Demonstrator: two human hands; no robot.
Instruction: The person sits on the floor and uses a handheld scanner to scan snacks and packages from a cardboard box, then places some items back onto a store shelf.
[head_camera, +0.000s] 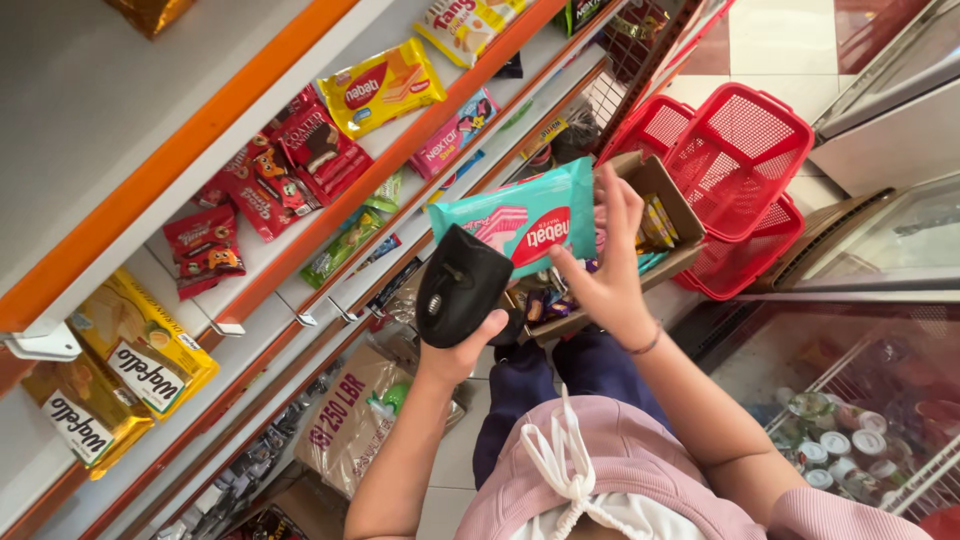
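Shop shelving with orange edge strips fills the upper left, stocked with snack packets: a yellow wafer packet and red biscuit packets lie up-shelf from the teal wafer packet that the person holds. The right hand grips that teal packet at its lower right edge, thumb in front, the other fingers spread behind it. The left hand, just left of the teal packet and below it, is wrapped around the grip of a black handheld scanner, whose head touches or overlaps the packet's lower left corner. Behind the teal packet sits an open cardboard box of small goods; right of it stand stacked red shopping baskets.
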